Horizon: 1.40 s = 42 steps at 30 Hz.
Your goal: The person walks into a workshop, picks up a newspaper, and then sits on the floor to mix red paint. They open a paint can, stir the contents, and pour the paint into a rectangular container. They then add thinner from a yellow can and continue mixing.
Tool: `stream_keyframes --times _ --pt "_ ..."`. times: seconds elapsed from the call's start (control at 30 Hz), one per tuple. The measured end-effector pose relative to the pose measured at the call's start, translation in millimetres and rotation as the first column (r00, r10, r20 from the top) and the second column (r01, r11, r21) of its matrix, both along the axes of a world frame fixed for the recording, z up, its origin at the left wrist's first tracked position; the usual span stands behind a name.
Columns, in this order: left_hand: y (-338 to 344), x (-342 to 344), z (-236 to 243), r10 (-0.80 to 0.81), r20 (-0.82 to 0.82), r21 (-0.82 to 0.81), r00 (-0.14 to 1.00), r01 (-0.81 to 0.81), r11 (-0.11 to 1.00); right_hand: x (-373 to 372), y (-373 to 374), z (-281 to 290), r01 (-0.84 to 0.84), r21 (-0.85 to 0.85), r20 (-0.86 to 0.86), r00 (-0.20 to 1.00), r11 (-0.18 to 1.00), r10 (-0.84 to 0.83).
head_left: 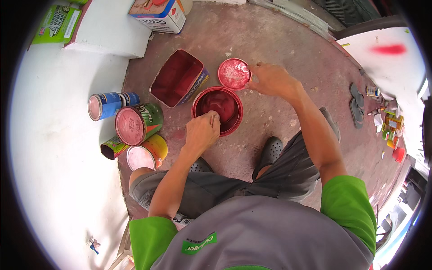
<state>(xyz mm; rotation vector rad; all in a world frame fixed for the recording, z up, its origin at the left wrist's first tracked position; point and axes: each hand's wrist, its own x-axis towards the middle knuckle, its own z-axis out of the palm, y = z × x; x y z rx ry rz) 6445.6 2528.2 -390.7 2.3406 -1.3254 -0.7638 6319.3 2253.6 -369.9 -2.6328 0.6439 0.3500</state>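
Observation:
A round paint can [238, 118] with dark red paint inside stands on the floor before me. My left hand [203, 131] is closed over its near left rim, fingertips above the opening; whatever they grip is hidden. Just beyond the can, a round lid [235, 74] coated in red and whitish paint sits close to the can's far rim. My right hand [275, 81] has its thumb and fingers closed at the lid's right edge. To the left of both is a rectangular open tin [177, 74], its inside stained dark red.
By the left wall are blue cans [108, 105], a large green can [150, 118] and a yellow can [156, 148]. A white and blue box [164, 20] stands at the far left. Grey slippers [357, 105] and several small containers [393, 123] lie along the right wall.

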Motion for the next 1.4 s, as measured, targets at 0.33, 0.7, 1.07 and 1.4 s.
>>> stream_keyframes --times 0.33,0.7,1.07,1.4 --pt "3.5 1.7 -10.3 -0.022 0.028 -0.096 0.999 0.025 0.995 11.4 -4.0 12.8 -0.012 0.070 -0.165 0.986 0.998 0.023" --pt "2.5 1.2 -9.3 0.070 -0.084 -0.125 0.994 -0.080 0.989 14.1 -3.3 14.2 -0.015 0.062 -0.166 0.986 0.998 0.025" --pt "-3.6 -4.8 -2.0 0.051 -0.131 -0.174 0.990 -0.073 0.982 7.2 -6.7 2.3 -0.019 0.041 -0.129 0.991 0.999 0.024" --pt "-3.9 -9.6 -1.5 0.037 -0.124 -0.237 0.992 -0.066 0.969 7.6 -5.9 3.3 -0.030 0.043 -0.135 0.990 0.999 0.035"
